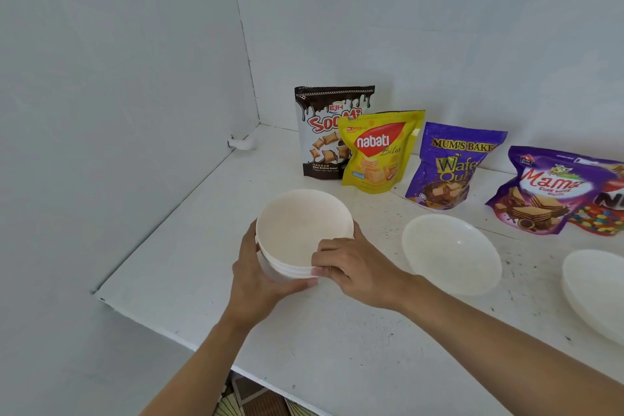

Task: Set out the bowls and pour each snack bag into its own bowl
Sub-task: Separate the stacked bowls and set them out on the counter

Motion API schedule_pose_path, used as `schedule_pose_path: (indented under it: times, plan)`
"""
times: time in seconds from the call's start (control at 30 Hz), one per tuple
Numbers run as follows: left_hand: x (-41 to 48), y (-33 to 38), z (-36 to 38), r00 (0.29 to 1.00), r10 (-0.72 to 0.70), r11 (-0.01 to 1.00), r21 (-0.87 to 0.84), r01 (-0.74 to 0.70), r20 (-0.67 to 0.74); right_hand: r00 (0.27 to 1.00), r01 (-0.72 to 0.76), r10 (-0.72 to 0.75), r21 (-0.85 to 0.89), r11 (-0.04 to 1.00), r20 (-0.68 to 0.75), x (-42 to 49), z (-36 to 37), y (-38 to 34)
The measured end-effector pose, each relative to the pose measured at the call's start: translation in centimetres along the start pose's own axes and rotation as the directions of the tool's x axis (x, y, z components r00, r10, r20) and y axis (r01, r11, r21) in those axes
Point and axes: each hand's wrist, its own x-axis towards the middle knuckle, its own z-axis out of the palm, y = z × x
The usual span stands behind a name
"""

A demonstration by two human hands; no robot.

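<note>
White-painted and speckled, the bench [337, 348] met pale walls in a corner. Near its left end both hands grasped a stack of white plastic bowls [300, 226]: the left hand [256, 277] curled round its side, and the right hand [354, 268] pinched the near rim. To the right lay a single white plastic bowl [452, 253] and a second white bowl [597, 294], cut by the frame's edge. Behind stood a brown Soomi bag [332, 135], a yellow Nabati bag [380, 152], a purple Mum's Bakery bag [449, 165] and a purple Mama bag [547, 189].

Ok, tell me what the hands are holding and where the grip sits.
The stack of white bowls, held from two sides: the left hand wraps its outer side wall, and the right hand pinches the near rim.
</note>
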Motion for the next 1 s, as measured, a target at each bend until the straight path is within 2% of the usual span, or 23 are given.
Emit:
schedule_pose_path:
  times: [0.17, 0.3, 0.5, 0.6, 0.77, 0.87, 1.0]
  plan:
    - [0.2, -0.4, -0.6, 0.999, -0.041, 0.999, 0.020, 0.041, 0.010, 0.999, 0.028, -0.030, 0.080, 0.996, 0.028, 0.1, -0.5, 0.9]
    - [0.3, -0.3, -0.4, 0.998, -0.059, 0.997, -0.050, 0.061, 0.033, 0.997, -0.002, 0.015, 0.170, 0.985, -0.075, 0.1, -0.5, 1.2]
    - [-1.2, -0.5, 1.2, 0.996, -0.080, 0.991, -0.111, 0.075, -0.042, 0.945, -0.011, 0.015, 0.013, 1.000, -0.327, -0.2, 1.0, 0.5]
    - [-1.2, 0.1, 2.1, 0.995, -0.083, 0.992, -0.099, 0.077, -0.055, 0.937, -0.018, 0.032, 0.044, 0.999, -0.349, -0.5, 1.7, 0.1]
    - [-0.1, 0.8, 2.5, 0.999, -0.007, 1.000, -0.026, 0.006, -0.049, 0.936, 0.022, 0.001, 0.061, 0.998, -0.353, -1.2, 0.6, 0.6]
    - [0.5, 0.6, 2.3, 0.999, 0.016, 1.000, -0.012, -0.016, -0.045, 0.921, -0.130, 0.136, 0.040, 0.991, -0.365, -1.8, -0.8, 0.9]
    - [1.0, 0.4, 2.3, 0.999, 0.018, 1.000, -0.003, -0.018, -0.034, 0.907, -0.359, 0.357, 0.036, 0.933, -0.223, -2.2, -1.7, 1.6]
